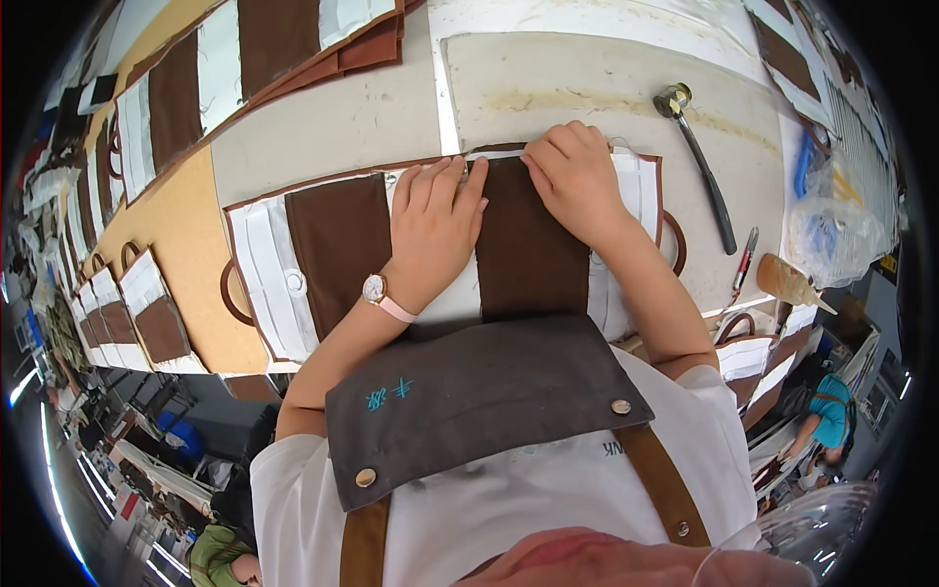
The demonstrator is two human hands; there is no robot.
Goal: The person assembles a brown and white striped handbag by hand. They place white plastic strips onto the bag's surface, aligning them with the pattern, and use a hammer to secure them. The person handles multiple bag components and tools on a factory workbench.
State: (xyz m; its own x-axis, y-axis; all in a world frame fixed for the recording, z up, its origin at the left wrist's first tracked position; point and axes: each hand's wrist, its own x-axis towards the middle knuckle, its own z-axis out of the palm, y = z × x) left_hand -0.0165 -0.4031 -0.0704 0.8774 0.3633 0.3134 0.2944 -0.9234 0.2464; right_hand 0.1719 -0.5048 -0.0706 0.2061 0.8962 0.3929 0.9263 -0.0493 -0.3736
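A wide brown and white striped bag panel (533, 240) lies on the table in front of me. It has a brown edge and a curved handle at each short side. My left hand (435, 215) rests flat on it, fingers stretched toward its far edge, with a watch on the wrist. My right hand (572, 181) is closed at that same far edge, thumb and fingers bent together on the fabric. A narrow white strip (499, 154) shows along the edge between the two hands. What lies under the right fingers is hidden.
A hammer (704, 166) lies to the right, near a red and black pen-like tool (745, 262) and a tan squeeze bottle (787, 282). A clear plastic bag (831, 235) sits beyond them. More striped panels (220, 73) are stacked at far left, with handled pieces (156, 308) at near left.
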